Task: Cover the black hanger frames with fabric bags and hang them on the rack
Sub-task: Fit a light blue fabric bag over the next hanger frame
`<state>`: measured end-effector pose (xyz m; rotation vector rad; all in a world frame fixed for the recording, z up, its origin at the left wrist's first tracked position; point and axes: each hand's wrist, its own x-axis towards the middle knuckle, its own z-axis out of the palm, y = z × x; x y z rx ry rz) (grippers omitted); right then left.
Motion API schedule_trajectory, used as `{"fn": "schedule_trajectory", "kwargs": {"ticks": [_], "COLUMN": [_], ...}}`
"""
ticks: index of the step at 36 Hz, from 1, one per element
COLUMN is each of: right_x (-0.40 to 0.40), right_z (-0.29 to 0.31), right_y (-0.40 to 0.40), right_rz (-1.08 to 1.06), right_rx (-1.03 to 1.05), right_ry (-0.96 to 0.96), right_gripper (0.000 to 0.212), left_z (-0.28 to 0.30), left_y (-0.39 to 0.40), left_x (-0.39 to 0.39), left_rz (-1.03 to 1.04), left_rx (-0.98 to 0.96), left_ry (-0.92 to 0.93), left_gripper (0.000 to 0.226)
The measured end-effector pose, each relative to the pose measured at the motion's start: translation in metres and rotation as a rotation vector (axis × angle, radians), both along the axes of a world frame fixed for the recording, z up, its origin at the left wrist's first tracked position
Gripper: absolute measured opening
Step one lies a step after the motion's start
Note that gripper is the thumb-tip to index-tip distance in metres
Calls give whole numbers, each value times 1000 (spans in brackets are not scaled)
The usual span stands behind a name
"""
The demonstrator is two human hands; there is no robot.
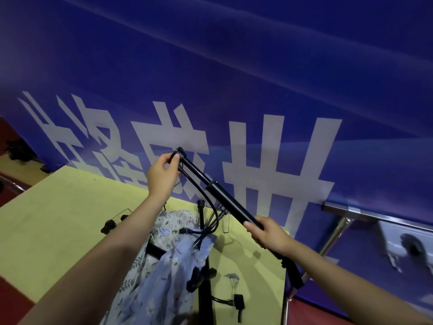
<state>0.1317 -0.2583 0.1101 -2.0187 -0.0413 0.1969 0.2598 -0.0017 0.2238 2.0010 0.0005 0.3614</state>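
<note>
Left hand (161, 175) and right hand (269, 233) each grip the raised black hanger frame (218, 191).

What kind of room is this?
Probably an event hall or display booth: a big blue banner with white characters hangs behind a yellow-green table, with red floor underneath.

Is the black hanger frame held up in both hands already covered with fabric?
No. The black hanger frame is bare between the left hand and right hand; the floral fabric lies below.

both hands gripping black hanger frame (218, 191) (raised)
</note>
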Motion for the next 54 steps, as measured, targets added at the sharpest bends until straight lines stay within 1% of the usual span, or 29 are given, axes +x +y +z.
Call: {"fn": "schedule_trajectory", "kwargs": {"ticks": [3,7,10,13,16,18,20,23,25,27,29,31,33,35,37,39,40,42,44,46,48,50,54], "right_x": [4,8,11,15,19,21,25,29,30,31,32,33,33,34,35,36,36,35,35,35,33,33,34], "right_z": [6,14,22,29,33,36,40,49,54,59,63,67,69,70,71,73,74,76,78,81,85,88,95], "right_y": [6,19,32,44,52,53,52,51,52,57,62,67,70,72,73,73,73,72,71,70,71,74,75], "right_rz": [19,44,60,62,83,104,138,165,198,229,232,222,209,191,173,168,170,171,175,171,154,127,76], "right_rx": [0,66,132,199,223,237,324,496,555,596,621,635,625,619,641,664,663,629,573,526,501,491,517], "right_ry": [4,24,36,41,42,44,77,170,188,181,173,158,139,121,118,120,121,119,98,62,35,15,-9], "right_gripper": [27,31,33,33,35,40,46,43,40,37,37,38,40,44,47,48,49,55,57,52,45,42,41], "left_z": [-7,-12,-12,-9,-1,7,14,19,21,19,13,4,-3,-8,-14,-19,-22,-25,-28,-30,-29,-25,-15], "left_y": [-2,-5,-9,-12,-10,-6,-1,10,13,13,9,5,3,1,-1,-5,-8,-14,-16,-17,-18,-24,-35], "left_x": [-11,-23,-31,-33,-36,-38,-38,-29,-26,-26,-28,-30,-35,-41,-48,-54,-55,-55,-49,-41,-34,-28,-20], "left_rz": [-10,1,5,11,28,5,-35,-75,-67,-56,-53,-42,-43,-109,-233,-314,-316,-252,-162,-125,-143,-183,-245], "left_rx": [-8,-35,-41,-34,-56,-96,-138,-283,-389,-442,-480,-537,-551,-486,-349,-247,-225,-225,-245,-276,-339,-402,-576], "left_ry": [17,34,27,29,25,18,31,57,41,26,61,123,172,230,284,297,287,256,241,240,250,260,327], "left_gripper": [16,16,22,22,19,14,14,22,33,44,51,52,42,33,34,35,34,29,25,33,40,44,40]}}
